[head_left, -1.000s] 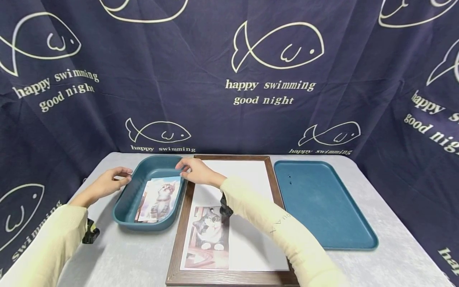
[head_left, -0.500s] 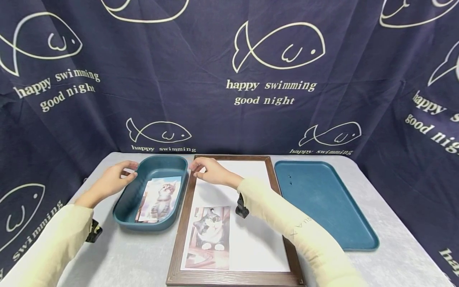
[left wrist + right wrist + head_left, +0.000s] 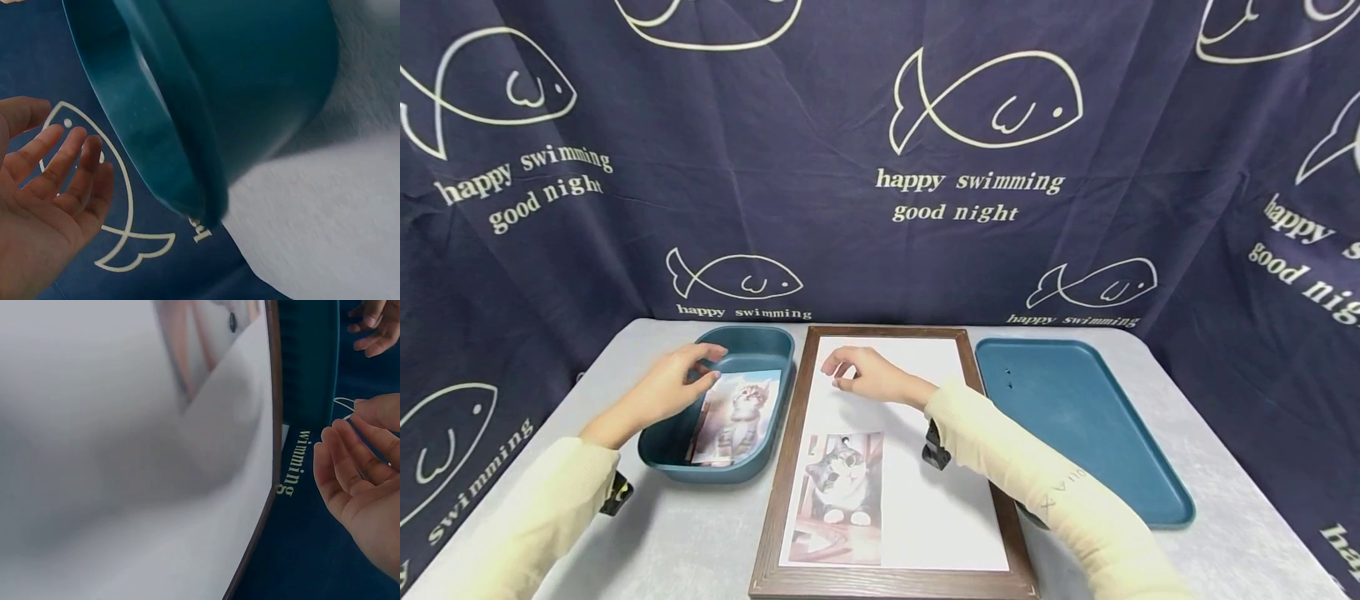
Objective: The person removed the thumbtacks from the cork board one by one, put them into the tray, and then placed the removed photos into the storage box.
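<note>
My left hand point(image 3: 666, 385) hovers over the left rim of a deep teal bin point(image 3: 752, 473), its fingers loosely bent around nothing. Inside the bin lies a small stack of cat picture cards point(image 3: 747, 412), a kitten against blue sky on top. My right hand point(image 3: 872, 373) hangs above the upper part of a brown-framed white board point(image 3: 940, 500), fingers relaxed and holding nothing. A picture piece of a grey-and-white cat point(image 3: 838, 500) lies in the board's lower left corner. The left wrist view shows that palm point(image 3: 44, 206) beside the bin wall with nothing in it.
To the right of the board lies a shallow teal tray point(image 3: 1075, 433) with two small dark marks near its upper left. A pale grey table point(image 3: 700, 542) carries everything. Behind it hangs a dark blue curtain point(image 3: 850, 167) with fish drawings.
My right hand has moved right, from the bin's right rim to over the board. My left hand has moved right, from beside the bin to over it. The pictures stay put.
</note>
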`<state>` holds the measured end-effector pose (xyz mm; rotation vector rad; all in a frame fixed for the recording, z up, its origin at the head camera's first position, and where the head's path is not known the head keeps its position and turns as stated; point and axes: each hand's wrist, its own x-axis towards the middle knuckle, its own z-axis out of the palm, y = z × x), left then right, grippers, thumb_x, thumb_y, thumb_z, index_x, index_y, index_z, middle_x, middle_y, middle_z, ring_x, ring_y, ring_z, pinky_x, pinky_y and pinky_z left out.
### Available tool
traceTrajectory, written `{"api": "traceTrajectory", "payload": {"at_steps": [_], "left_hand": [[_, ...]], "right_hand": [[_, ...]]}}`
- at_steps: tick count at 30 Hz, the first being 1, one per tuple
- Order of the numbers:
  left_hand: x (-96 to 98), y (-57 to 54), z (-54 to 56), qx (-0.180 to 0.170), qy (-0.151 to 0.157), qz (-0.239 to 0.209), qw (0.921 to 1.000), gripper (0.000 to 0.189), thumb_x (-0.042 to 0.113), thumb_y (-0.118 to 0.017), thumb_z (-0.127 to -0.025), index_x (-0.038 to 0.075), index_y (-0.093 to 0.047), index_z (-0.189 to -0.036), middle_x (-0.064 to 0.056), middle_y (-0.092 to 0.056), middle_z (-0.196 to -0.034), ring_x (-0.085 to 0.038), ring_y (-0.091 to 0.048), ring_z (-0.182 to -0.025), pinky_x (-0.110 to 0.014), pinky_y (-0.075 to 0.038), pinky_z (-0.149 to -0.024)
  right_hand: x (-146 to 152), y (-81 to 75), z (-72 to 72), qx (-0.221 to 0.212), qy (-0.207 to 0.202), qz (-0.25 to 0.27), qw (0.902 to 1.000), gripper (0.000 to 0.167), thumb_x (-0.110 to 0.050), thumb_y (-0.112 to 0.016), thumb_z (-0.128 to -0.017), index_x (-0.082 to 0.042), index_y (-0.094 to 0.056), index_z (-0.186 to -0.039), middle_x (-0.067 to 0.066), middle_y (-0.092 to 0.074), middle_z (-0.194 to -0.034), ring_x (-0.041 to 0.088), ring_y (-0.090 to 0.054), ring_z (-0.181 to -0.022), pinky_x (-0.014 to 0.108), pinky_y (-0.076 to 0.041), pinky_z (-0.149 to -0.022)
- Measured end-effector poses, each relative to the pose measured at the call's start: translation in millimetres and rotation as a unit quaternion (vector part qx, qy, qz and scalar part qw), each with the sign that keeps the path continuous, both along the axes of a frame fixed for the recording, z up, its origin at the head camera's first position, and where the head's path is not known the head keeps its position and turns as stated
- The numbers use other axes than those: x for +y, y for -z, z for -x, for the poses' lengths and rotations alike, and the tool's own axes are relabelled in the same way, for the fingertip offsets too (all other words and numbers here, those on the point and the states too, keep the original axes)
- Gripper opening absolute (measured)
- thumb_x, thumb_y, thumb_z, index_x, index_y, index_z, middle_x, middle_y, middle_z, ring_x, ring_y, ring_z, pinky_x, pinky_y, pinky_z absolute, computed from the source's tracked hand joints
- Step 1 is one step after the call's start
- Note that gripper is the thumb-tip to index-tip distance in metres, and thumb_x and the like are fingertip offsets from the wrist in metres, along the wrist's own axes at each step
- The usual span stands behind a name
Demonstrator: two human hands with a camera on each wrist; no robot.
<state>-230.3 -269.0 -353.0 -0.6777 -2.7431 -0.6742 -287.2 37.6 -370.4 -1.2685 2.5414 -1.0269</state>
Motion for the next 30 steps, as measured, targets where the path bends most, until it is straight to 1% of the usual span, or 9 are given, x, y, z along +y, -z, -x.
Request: {"api": "traceTrajectory", "payload": {"at_steps": [4,9,12,16,19,23,30], "left_hand": [[7.6,2.5,-0.2,0.000,0.012,0.009,0.9999,0.030,0.004,-0.059,-0.084,-0.003,-0.056,-0.113,-0.020,-0.061,-0.110,-0.027,-0.064,-0.083,-0.040,-0.051,-0.071],[15.1,3.8,-2.9,-0.003,0.016,0.019,0.9997,0.032,0.007,-0.059,-0.085,-0.002,-0.056,-0.115,-0.017,-0.060,-0.112,-0.028,-0.063,-0.087,-0.042,-0.050,-0.073],[19.4,4.9,-4.8,-0.002,0.025,0.018,0.9995,0.032,0.006,-0.060,-0.085,-0.001,-0.056,-0.115,-0.016,-0.060,-0.113,-0.027,-0.062,-0.088,-0.043,-0.049,-0.074],[25.1,6.9,-7.3,0.004,0.045,0.008,0.9990,0.032,0.005,-0.061,-0.084,0.001,-0.056,-0.115,-0.013,-0.060,-0.113,-0.026,-0.061,-0.089,-0.043,-0.048,-0.074],[29.4,8.2,-9.0,0.011,0.058,0.001,0.9982,0.031,0.007,-0.061,-0.084,0.003,-0.057,-0.114,-0.011,-0.061,-0.112,-0.026,-0.061,-0.089,-0.042,-0.048,-0.074],[34.9,10.0,-10.9,0.013,0.075,-0.003,0.9971,0.031,0.010,-0.062,-0.085,0.004,-0.057,-0.114,-0.010,-0.061,-0.113,-0.026,-0.061,-0.091,-0.042,-0.048,-0.078],[45.6,12.1,-15.1,0.025,0.106,0.015,0.9939,0.034,0.011,-0.063,-0.083,0.004,-0.057,-0.116,-0.008,-0.061,-0.112,-0.023,-0.060,-0.097,-0.038,-0.048,-0.083]], "right_hand": [[5.6,4.1,-2.1,0.000,-0.010,-0.016,0.9998,0.023,0.001,-0.056,-0.082,0.003,-0.060,-0.104,0.014,-0.063,-0.102,0.022,-0.061,-0.093,0.017,-0.047,-0.070],[11.9,7.6,-5.3,-0.006,-0.024,-0.027,0.9993,0.024,0.001,-0.057,-0.082,0.003,-0.060,-0.105,0.015,-0.063,-0.102,0.023,-0.061,-0.093,0.017,-0.047,-0.070],[14.8,10.1,-6.7,-0.009,-0.031,-0.034,0.9989,0.024,0.000,-0.058,-0.082,0.003,-0.060,-0.106,0.014,-0.063,-0.102,0.024,-0.061,-0.093,0.017,-0.047,-0.070],[17.5,13.4,-8.5,-0.013,-0.041,-0.040,0.9983,0.023,0.000,-0.058,-0.081,0.002,-0.060,-0.104,0.013,-0.064,-0.099,0.023,-0.061,-0.090,0.017,-0.046,-0.069],[18.5,15.3,-10.4,-0.011,-0.049,-0.045,0.9977,0.022,0.000,-0.059,-0.079,0.001,-0.061,-0.102,0.012,-0.064,-0.096,0.022,-0.061,-0.088,0.016,-0.046,-0.067],[19.5,17.4,-13.6,-0.011,-0.063,-0.056,0.9964,0.022,0.001,-0.061,-0.078,0.001,-0.062,-0.100,0.010,-0.064,-0.093,0.021,-0.061,-0.085,0.016,-0.045,-0.064],[20.9,22.3,-17.9,-0.018,-0.076,-0.068,0.9947,0.022,0.002,-0.063,-0.077,-0.001,-0.062,-0.099,0.008,-0.064,-0.089,0.014,-0.059,-0.082,0.016,-0.044,-0.065]]}}
